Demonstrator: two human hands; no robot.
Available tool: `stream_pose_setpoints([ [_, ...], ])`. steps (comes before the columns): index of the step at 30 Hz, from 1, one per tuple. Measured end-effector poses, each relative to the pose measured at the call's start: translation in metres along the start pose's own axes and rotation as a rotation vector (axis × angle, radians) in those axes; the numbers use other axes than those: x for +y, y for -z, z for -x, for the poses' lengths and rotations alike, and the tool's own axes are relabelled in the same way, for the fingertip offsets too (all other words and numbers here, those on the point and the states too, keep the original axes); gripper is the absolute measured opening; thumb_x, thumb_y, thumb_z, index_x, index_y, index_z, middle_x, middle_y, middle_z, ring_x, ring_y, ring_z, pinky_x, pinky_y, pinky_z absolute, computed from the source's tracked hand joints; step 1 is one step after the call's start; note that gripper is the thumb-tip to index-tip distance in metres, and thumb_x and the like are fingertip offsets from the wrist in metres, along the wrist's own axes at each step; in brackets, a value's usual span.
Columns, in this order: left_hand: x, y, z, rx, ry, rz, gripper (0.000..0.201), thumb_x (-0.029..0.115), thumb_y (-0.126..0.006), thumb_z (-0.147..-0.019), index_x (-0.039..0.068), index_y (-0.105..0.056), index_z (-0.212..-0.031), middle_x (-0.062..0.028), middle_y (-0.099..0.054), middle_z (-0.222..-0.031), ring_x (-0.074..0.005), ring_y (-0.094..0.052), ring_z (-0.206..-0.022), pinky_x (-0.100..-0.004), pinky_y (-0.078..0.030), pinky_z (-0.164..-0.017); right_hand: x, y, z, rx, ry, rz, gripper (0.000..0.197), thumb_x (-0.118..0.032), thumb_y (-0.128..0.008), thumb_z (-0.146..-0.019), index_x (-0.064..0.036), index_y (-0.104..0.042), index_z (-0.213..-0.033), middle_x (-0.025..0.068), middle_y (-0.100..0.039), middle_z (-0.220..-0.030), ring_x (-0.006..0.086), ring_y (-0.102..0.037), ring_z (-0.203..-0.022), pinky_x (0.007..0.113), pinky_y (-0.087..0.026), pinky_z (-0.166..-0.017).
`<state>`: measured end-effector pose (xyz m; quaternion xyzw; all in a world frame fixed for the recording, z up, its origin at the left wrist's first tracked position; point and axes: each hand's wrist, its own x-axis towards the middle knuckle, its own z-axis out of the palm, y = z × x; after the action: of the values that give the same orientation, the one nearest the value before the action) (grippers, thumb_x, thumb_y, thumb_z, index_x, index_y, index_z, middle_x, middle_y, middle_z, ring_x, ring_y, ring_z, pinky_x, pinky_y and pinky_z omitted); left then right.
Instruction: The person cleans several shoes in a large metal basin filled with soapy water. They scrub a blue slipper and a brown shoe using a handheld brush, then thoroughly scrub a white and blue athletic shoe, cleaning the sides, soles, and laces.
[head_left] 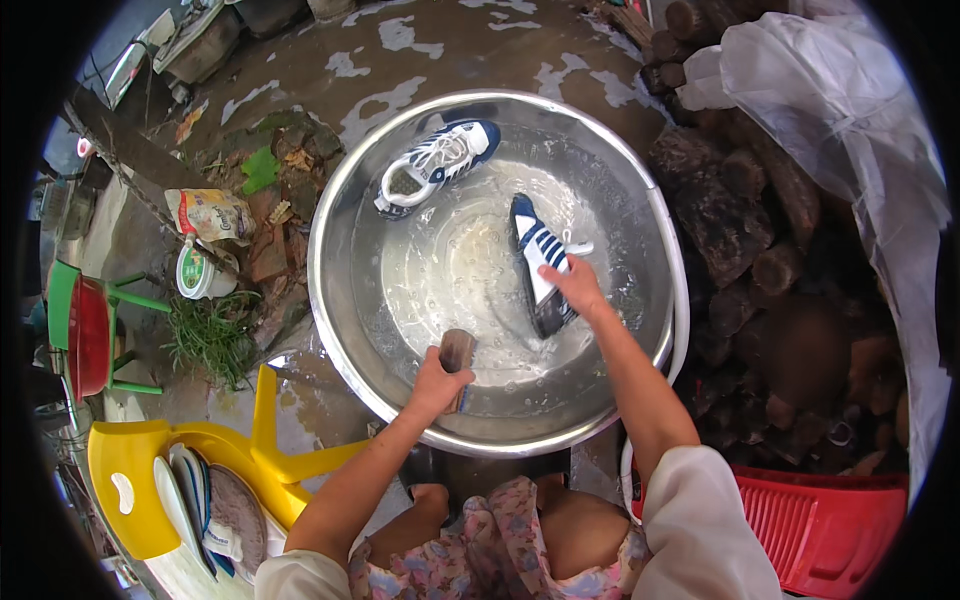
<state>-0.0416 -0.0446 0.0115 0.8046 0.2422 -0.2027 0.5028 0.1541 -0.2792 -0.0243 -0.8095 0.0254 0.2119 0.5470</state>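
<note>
A large round metal basin [333,335] with shallow water stands in front of me. My right hand [577,287] grips a white and navy striped sneaker [538,250], tilted on its side with its dark sole to the left. At the basin's near left side, my left hand [441,384] is closed around a brown scrubbing brush [458,349], apart from the sneaker. A second white and navy sneaker [440,165] rests by the far left wall, laces up and opening toward me. Water ripples around the held sneaker.
On the left, a yellow plastic chair [130,480] carries insoles [228,505]; beyond it are a green and red stool [88,330] and a white tub [205,270]. Stacked logs [740,210] and white plastic sheeting [830,100] line the right, above a red plastic washboard-like item [800,520].
</note>
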Motion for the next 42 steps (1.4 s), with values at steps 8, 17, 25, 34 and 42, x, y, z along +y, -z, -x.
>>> stream_pose_setpoints([
  [8,-0.001,0.0,-0.007,0.089,0.094,0.422,0.058,0.018,-0.071,-0.069,-0.004,-0.042,-0.114,-0.0159,-0.055,-0.102,-0.0225,-0.055,-0.093,-0.0328,-0.045,-0.082,0.056,-0.025,0.089,-0.015,0.084,-0.087,0.046,-0.015,-0.069,-0.079,0.0014,-0.054,-0.119,0.0102,-0.066,-0.103,0.0195,-0.061,-0.092,0.031,-0.047,-0.082],
  [17,0.011,0.008,-0.001,-0.111,0.119,0.508,0.048,0.02,-0.065,-0.075,0.002,-0.048,-0.116,-0.0088,-0.056,-0.097,-0.0166,-0.055,-0.088,-0.0283,-0.044,-0.077,0.02,-0.026,0.101,-0.18,-0.466,-0.694,0.027,-0.016,-0.067,-0.084,-0.0008,-0.06,-0.105,0.004,-0.064,-0.09,0.0114,-0.059,-0.075,0.027,-0.049,-0.068],
  [25,0.017,0.014,0.003,-0.185,0.191,0.57,0.048,0.024,-0.057,-0.078,-0.002,-0.047,-0.118,-0.0118,-0.055,-0.103,-0.0186,-0.052,-0.096,-0.0302,-0.041,-0.085,-0.095,0.006,0.147,-0.053,0.481,0.846,0.027,-0.016,-0.064,-0.085,-0.0052,-0.062,-0.11,0.0158,-0.065,-0.095,0.0288,-0.062,-0.085,0.038,-0.045,-0.085],
  [34,0.011,0.015,-0.001,-0.177,0.236,0.55,0.056,0.027,-0.058,-0.076,-0.003,-0.046,-0.122,-0.0137,-0.056,-0.108,-0.0204,-0.053,-0.098,-0.031,-0.043,-0.084,-0.19,0.017,0.175,0.049,0.871,0.512,0.024,-0.013,-0.059,-0.084,-0.0057,-0.065,-0.105,0.0104,-0.064,-0.111,0.024,-0.06,-0.1,0.042,-0.041,-0.095],
  [42,0.022,0.013,-0.001,-0.212,0.236,0.537,0.056,0.026,-0.058,-0.075,-0.003,-0.047,-0.121,-0.0154,-0.056,-0.108,-0.0217,-0.053,-0.099,-0.0314,-0.043,-0.084,-0.203,0.029,0.225,-0.143,1.275,0.68,0.018,-0.008,-0.057,-0.08,-0.005,-0.065,-0.096,0.0113,-0.065,-0.104,0.026,-0.061,-0.093,0.037,-0.044,-0.085],
])
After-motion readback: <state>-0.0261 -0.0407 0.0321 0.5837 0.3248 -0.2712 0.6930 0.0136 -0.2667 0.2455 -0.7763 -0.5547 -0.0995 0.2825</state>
